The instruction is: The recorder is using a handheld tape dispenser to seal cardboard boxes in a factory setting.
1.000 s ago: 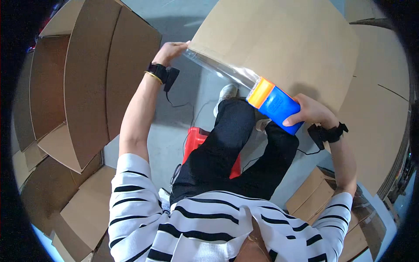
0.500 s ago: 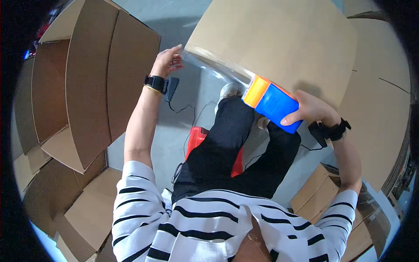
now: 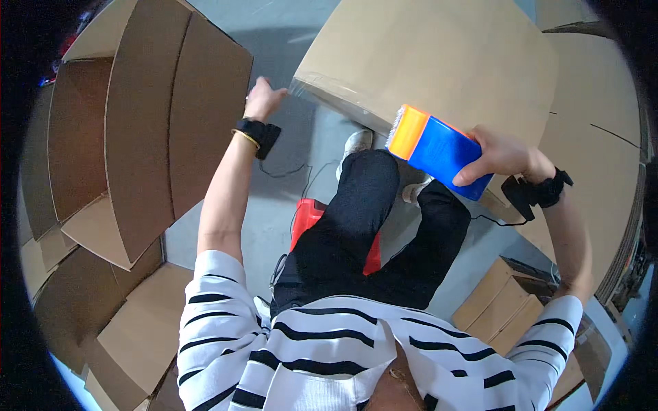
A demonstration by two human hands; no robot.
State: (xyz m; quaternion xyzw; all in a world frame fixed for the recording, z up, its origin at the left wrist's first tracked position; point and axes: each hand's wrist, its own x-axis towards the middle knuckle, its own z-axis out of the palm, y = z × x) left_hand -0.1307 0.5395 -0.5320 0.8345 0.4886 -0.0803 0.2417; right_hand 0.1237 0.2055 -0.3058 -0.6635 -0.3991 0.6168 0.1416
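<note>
Around the tape dispenser (image 3: 440,151) curls the right hand (image 3: 504,155).

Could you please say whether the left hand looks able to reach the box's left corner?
Probably yes: the left hand looks empty and is close to that corner of the box, with nothing visible between; the right hand holds the tape dispenser away from it.

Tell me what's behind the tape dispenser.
Around the tape dispenser show the tan carton, black trousers and a light shoe. Whatever lies directly behind is covered, including some fingers of the right hand.
</note>
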